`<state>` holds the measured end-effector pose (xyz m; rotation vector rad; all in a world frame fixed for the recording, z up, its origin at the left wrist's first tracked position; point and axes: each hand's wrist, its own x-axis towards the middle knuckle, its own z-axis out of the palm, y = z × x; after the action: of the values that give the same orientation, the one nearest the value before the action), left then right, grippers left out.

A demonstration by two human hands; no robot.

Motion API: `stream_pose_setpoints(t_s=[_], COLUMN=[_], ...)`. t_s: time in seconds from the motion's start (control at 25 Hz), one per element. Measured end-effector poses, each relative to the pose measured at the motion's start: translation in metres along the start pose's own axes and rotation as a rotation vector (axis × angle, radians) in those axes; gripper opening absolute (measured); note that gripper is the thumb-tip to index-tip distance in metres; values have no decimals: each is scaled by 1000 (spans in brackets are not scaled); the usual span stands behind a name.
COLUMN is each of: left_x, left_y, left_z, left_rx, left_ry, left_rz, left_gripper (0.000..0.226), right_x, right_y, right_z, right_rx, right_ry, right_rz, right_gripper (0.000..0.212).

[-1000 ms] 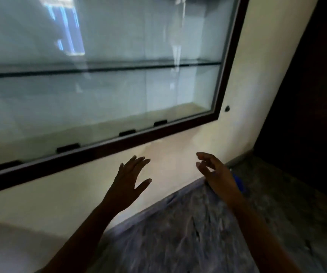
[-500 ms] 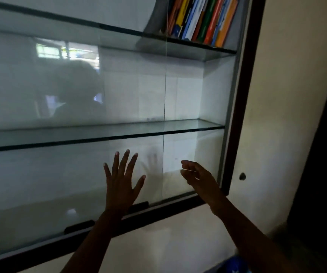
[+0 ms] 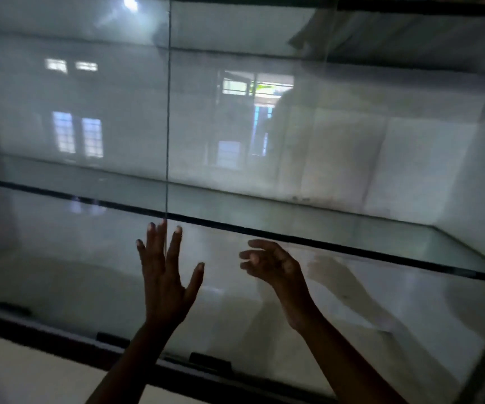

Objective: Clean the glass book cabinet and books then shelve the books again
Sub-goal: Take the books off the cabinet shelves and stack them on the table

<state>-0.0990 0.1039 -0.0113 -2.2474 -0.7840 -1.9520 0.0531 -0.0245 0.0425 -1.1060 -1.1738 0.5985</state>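
Facing the glass book cabinet (image 3: 410, 158) head-on, I have both hands raised to its lower front. My left hand (image 3: 164, 278) is splayed, fingers straight and apart, at the upright edge (image 3: 167, 126) of the sliding pane (image 3: 75, 258); it seems flat on the glass, though blur leaves that unsure. My right hand (image 3: 276, 266), just beside it, has loosely curled fingers and holds nothing. That edge runs vertically, so I judge a sideways slide comes next, left hand nearer. The glass shelf (image 3: 323, 228) crosses behind; black clips (image 3: 209, 361) sit along the bottom frame (image 3: 45, 328).
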Motion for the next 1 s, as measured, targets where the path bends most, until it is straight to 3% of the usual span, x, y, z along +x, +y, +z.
stream_pose_setpoints(t_s=[0.12, 0.48, 0.68, 0.84, 1.0], left_x=[3, 1, -1, 1, 0], left_y=[-6, -6, -6, -4, 32], left_z=[0, 6, 0, -18, -45], left_rx=[32, 77, 70, 15, -126], left_ry=[-3, -74, -126, -133, -101], left_rz=[-180, -151, -158, -170, -296], left_gripper=[73, 86, 84, 78, 69], right_x=[12, 19, 32, 42, 10], right_y=[5, 8, 9, 13, 3], right_z=[-1, 9, 46, 66, 34], right_rx=[51, 22, 17, -51, -262], right_ry=[-107, -94, -231, -150, -91], right_rz=[-27, -90, -89, -96, -40], right_gripper=[45, 30, 24, 14, 29])
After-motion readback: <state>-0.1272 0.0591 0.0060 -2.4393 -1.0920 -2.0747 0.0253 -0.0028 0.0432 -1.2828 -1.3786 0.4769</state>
